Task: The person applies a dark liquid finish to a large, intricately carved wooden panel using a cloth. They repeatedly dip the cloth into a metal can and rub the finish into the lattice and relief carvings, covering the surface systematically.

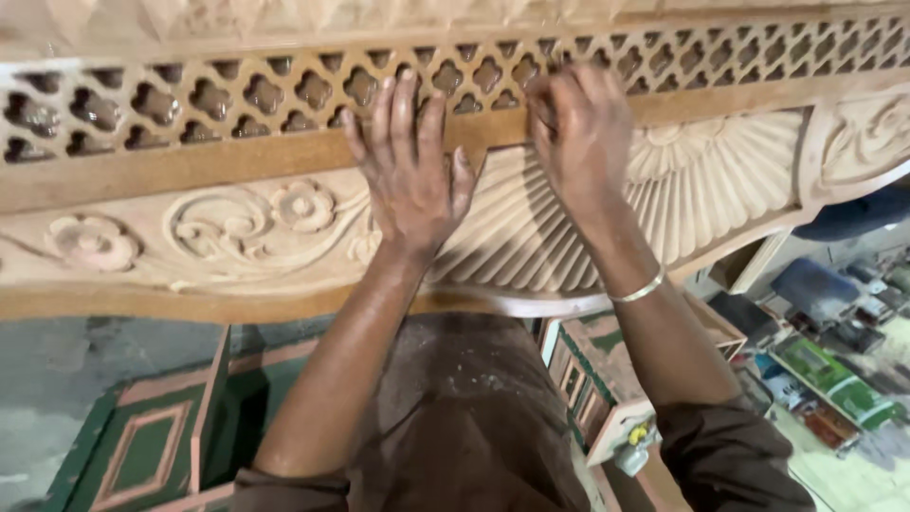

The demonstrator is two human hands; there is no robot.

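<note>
A long carved wooden panel fills the upper view, with a pierced lattice band on top, flower scrolls at the left and a fan-shaped fluted carving in the middle. My left hand lies flat on the panel, fingers spread, tips at the lattice's lower edge. My right hand presses on the plain strip just right of it, fingers curled; whether it holds something small is hidden. A metal bangle circles my right wrist.
Below the panel are green and pink painted wooden pieces at the left and a small painted box at the centre right. Tools and clutter lie on the floor at the right. My brown clothing fills the bottom centre.
</note>
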